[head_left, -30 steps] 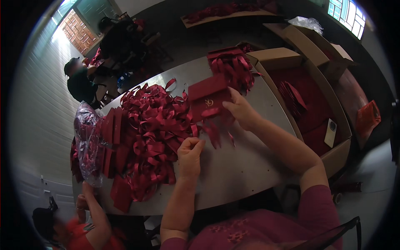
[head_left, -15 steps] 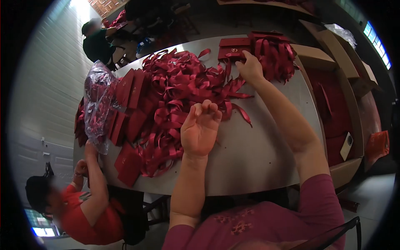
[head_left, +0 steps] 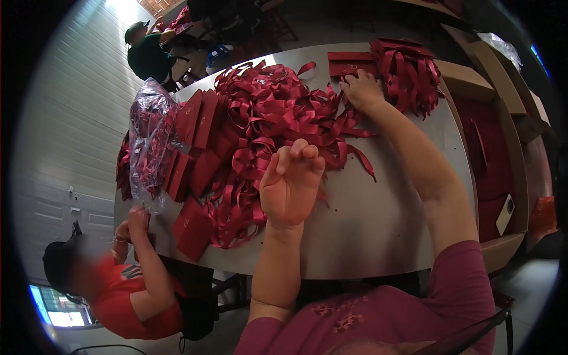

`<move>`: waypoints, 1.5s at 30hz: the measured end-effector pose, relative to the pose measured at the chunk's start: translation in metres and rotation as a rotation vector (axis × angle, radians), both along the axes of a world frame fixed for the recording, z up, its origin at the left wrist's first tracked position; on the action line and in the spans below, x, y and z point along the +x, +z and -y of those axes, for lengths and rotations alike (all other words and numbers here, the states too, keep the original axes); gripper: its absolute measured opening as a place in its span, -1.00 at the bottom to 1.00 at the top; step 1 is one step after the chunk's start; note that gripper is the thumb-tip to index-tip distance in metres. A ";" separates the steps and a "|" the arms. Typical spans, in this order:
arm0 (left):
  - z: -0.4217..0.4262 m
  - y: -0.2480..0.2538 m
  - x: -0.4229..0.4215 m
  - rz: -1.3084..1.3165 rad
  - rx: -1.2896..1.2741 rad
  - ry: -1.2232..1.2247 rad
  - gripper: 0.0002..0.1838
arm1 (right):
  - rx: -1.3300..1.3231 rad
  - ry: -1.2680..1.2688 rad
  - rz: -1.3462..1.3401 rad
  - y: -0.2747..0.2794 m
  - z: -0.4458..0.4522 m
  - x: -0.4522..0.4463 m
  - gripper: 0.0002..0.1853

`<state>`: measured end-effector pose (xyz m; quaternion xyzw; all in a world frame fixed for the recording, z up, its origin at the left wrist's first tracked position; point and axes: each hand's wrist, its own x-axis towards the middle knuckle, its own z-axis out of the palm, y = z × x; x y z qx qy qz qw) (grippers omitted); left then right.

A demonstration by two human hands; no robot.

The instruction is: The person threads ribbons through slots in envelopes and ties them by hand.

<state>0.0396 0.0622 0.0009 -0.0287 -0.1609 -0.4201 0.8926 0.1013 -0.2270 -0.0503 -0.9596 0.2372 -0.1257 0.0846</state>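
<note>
Across the table's far right corner reaches my right hand [head_left: 362,90], its fingers spread over the near edge of a flat dark-red gift bag [head_left: 350,60] with a gold emblem. Its fingertips touch the bag; whether a ribbon lies under them is hidden. Beside that bag is a stack of similar bags with red ribbons [head_left: 408,77] hanging over the front. My left hand [head_left: 291,186] is raised above the table, palm showing and fingers loosely curled and apart, with nothing visible in it. Behind it spreads a large tangled heap of red satin ribbons [head_left: 269,106].
Several red bags [head_left: 201,118] and a clear plastic bag [head_left: 151,133] lie on the table's left side. A co-worker in a red shirt [head_left: 148,302] is at the lower left. At right, a cardboard box [head_left: 503,248] holds red material and a phone [head_left: 504,214].
My right hand's fingers have spread and moved over the gift bag's near edge. My left hand stays raised. The view has shifted slightly, and the co-worker's hands have come together by the table edge.
</note>
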 end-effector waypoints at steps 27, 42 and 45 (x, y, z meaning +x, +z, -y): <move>0.005 -0.007 -0.006 0.148 0.223 0.068 -0.77 | 0.004 -0.035 0.126 -0.014 0.015 0.019 -0.52; 0.002 -0.017 0.002 0.038 0.437 0.252 -0.82 | -0.016 0.064 0.251 -0.003 0.027 0.021 -0.62; -0.002 -0.016 0.002 0.006 0.468 0.248 -0.79 | 0.193 0.280 0.197 0.003 0.020 -0.006 -0.67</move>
